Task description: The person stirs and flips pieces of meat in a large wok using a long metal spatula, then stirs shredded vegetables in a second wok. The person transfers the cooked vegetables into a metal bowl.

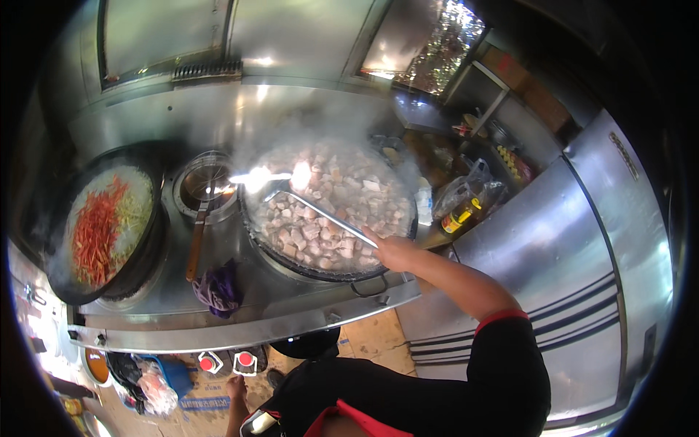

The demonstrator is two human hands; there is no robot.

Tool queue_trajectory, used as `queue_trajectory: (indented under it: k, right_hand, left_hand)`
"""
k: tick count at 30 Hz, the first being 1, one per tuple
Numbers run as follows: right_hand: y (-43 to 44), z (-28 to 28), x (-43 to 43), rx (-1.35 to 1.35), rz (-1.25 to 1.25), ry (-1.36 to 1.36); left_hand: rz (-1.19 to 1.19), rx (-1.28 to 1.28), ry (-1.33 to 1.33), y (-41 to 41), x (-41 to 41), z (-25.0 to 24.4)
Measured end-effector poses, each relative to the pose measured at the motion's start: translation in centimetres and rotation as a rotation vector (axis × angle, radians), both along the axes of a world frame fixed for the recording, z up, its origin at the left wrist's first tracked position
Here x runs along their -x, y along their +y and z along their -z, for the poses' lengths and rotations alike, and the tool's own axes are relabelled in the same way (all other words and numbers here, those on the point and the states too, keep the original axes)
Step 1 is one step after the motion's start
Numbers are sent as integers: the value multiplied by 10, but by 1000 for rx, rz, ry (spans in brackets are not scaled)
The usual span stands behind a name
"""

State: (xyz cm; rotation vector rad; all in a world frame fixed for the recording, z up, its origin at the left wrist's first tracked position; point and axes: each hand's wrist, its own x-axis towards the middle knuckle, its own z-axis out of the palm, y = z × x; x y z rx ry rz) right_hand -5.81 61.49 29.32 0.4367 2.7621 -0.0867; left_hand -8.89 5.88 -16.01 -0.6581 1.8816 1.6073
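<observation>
My right hand (394, 252) grips the metal handle of a long cooking utensil (333, 217). The utensil's head rests at the left part of a large steaming wok (322, 273) filled with pale chunks of meat (338, 191). Whether the head is a ladle or a spatula cannot be told. My left hand (236, 386) hangs low beside my body, away from the stove, with its fingers curled; nothing is seen in it. Left on the stove, a second wok (147, 240) holds shredded orange-red vegetable, likely carrot (98, 235), and pale green shreds (128, 213) in steaming liquid.
A wood-handled strainer (197, 240) lies over a round pot (183, 205) between the woks. A purple cloth (218, 288) lies at the stove's front. At right are a yellow-capped bottle (458, 217) and a steel refrigerator (535, 240). Below stand red-capped jugs (246, 361) and a blue bin (177, 374).
</observation>
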Motion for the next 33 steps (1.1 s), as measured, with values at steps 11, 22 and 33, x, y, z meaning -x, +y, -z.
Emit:
queue_trajectory:
  k: [11,22,33]
  right_hand:
    - [40,6,-39,153,100,430]
    - [19,-2,-89,118,286,196]
    - [-41,-125,-170,163,428,231]
  left_hand:
    - [64,89,-76,-34,2,-4]
    - [223,153,-38,-15,3,3]
    - [228,49,-69,-40,16,15]
